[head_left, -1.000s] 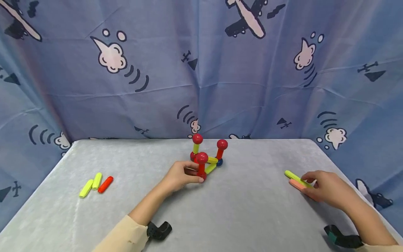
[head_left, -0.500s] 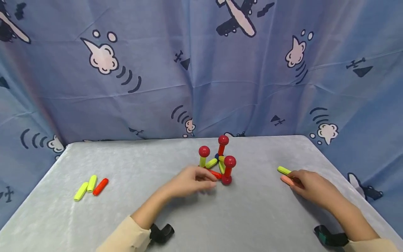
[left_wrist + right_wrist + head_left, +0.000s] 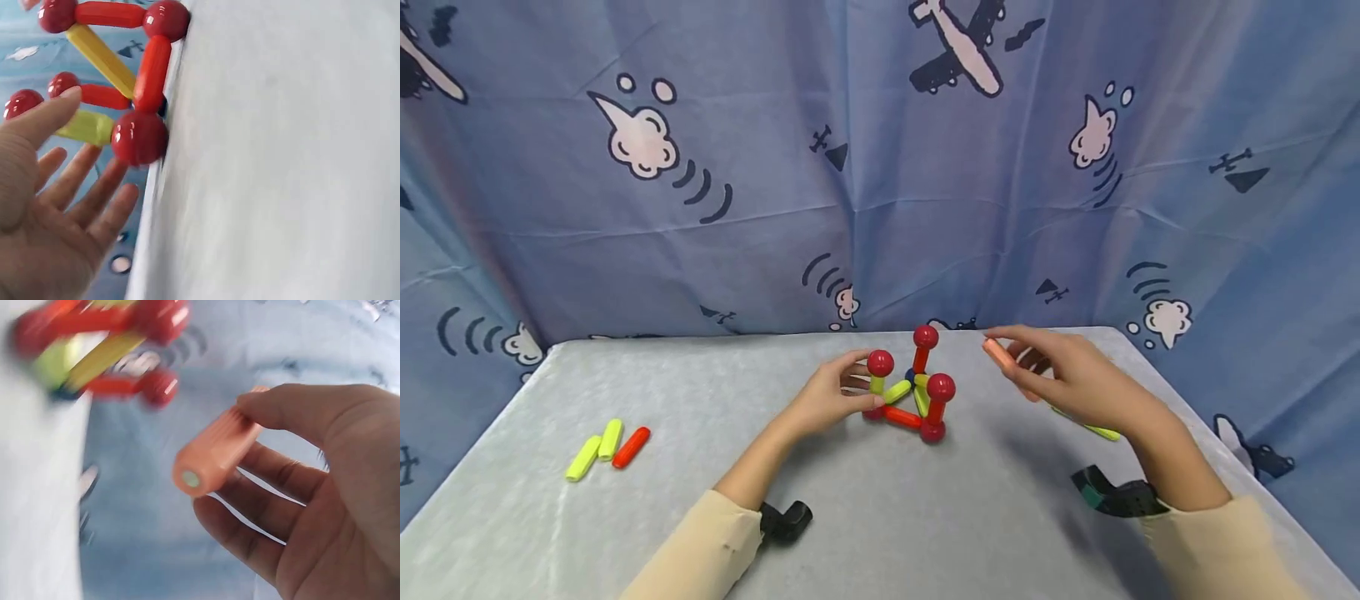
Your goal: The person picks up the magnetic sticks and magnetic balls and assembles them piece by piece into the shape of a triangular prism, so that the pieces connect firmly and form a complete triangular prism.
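Note:
A magnetic stick-and-ball frame (image 3: 901, 417) stands on the table, a flat base of red and yellow-green rods with three upright rods, each topped by a red ball. My left hand (image 3: 827, 400) is around its left upright, a yellow-green rod (image 3: 87, 127). In the left wrist view, the fingers are spread and fairly straight behind that rod, the thumb in front; firm contact cannot be made out. Raised above the table to the right of the frame, my right hand (image 3: 1075, 379) pinches an orange magnetic rod (image 3: 215, 450) between thumb and fingers, its near end facing the right wrist camera.
Yellow-green rod material (image 3: 1103, 433) lies on the table, partly hidden behind the right hand. Two yellow-green rods (image 3: 583, 458) and a red rod (image 3: 631, 447) lie at the left. A patterned blue curtain (image 3: 760, 275) hangs behind the table.
The right hand has lifted the orange rod off the table and carried it leftward. The frame has turned; the left hand drew away from it, then came around its yellow-green upright.

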Motion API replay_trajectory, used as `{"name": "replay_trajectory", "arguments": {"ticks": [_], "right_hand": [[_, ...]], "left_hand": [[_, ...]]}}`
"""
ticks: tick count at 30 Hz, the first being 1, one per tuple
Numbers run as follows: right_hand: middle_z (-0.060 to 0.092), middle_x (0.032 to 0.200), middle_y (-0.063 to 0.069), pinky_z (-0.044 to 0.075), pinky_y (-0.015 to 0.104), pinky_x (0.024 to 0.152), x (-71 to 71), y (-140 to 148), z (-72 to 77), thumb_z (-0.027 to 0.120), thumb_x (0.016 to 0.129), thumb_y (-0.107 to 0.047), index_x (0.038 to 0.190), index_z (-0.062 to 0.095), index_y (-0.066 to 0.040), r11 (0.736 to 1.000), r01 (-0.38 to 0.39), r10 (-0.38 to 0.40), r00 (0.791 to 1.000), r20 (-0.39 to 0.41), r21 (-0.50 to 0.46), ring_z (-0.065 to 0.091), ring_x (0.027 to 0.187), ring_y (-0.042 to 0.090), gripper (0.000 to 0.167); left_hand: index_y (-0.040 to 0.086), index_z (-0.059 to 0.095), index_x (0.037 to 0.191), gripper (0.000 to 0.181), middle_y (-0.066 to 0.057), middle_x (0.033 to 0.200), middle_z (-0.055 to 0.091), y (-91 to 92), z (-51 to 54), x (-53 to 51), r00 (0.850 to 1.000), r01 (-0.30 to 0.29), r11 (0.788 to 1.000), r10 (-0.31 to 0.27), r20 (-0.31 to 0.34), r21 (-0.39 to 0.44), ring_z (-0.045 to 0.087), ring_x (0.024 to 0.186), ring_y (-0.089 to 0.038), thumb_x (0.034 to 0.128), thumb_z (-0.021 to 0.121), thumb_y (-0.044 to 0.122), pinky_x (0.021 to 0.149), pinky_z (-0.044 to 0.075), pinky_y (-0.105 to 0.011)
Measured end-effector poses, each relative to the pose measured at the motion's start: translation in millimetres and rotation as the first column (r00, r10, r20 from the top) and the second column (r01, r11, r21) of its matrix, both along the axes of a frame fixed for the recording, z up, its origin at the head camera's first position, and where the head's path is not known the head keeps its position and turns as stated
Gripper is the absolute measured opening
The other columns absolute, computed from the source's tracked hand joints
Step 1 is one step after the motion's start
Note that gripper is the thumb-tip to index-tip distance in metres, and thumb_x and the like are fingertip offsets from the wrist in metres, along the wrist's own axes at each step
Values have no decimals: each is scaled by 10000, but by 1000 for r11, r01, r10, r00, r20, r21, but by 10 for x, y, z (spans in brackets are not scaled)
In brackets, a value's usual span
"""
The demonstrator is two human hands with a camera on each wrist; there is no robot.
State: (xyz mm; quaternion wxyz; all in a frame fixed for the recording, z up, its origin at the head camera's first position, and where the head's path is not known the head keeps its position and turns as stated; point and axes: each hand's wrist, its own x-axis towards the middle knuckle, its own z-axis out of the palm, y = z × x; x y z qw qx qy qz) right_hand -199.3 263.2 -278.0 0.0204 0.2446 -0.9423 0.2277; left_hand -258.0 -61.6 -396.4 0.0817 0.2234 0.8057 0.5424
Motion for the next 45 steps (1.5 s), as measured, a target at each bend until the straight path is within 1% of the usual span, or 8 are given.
{"name": "replay_trajectory", "arguments": {"ticks": [4,7,12,19,26,33,39,45], "right_hand": [[727,1087,52,583,303,720,-143,-345,176,667,986,-230,1398,554,-232,994,-63,61,998,-32,-84,681,887,160,427],[723,1090,64,605,386,770,-241,-536,223,670,983,-218,1390,560,-232,982,-80,68,995,-75,-172,712,910,194,422],[711,1119,79,606,413,836,-365,-746,56,684,971,-195,1400,563,-228,949,-119,114,993,-35,-293,729,918,195,447],[704,1129,108,598,351,792,-540,-900,-223,683,968,-171,1381,575,-199,924,-151,206,971,123,-352,719,860,175,428],[709,1092,134,603,395,740,-617,-934,-323,653,978,-163,1337,585,-183,924,-167,255,940,225,-345,707,827,188,366],[731,1015,49,584,321,739,-620,-915,-340,673,943,-161,1296,649,-117,957,-164,232,929,288,-241,689,839,159,356],[736,902,4,564,325,723,-633,-919,-326,697,903,-135,1147,743,-75,963,-223,260,912,316,-150,650,785,157,255],[709,742,-28,547,310,759,-635,-958,-361,668,948,-154,1068,764,-87,957,-279,290,889,354,-83,647,790,123,168]], "left_hand": [[19,663,1283,430,-165,1177,731,32,-135,-8,1000,-20,999,21,-21,35,701,1088,-266,875,772,103,978,568,-360],[21,726,1184,328,-142,1089,761,42,-235,-9,999,-19,999,21,-39,43,710,1010,-190,871,779,108,908,574,-286],[40,743,1170,319,-129,1083,769,52,-344,4,999,-38,996,40,-37,77,717,967,-141,864,795,115,836,578,-225],[68,751,1170,321,-113,1099,769,16,-370,26,998,-60,996,62,-30,65,722,998,-175,860,804,135,848,577,-222],[61,751,1173,327,-129,1101,769,-1,-371,13,998,-64,995,64,-6,71,726,953,-156,858,803,132,805,573,-203],[30,747,1171,334,-155,1103,766,14,-376,-16,999,-45,995,45,-2,88,717,932,-117,854,805,119,798,571,-200],[8,747,1158,320,-180,1100,762,16,-357,-38,999,-38,992,41,-22,122,716,911,-99,854,799,96,792,575,-198],[-5,739,1174,337,-189,1111,758,13,-365,-39,999,-31,993,32,-2,115,701,865,-69,852,798,76,766,573,-192]]}}
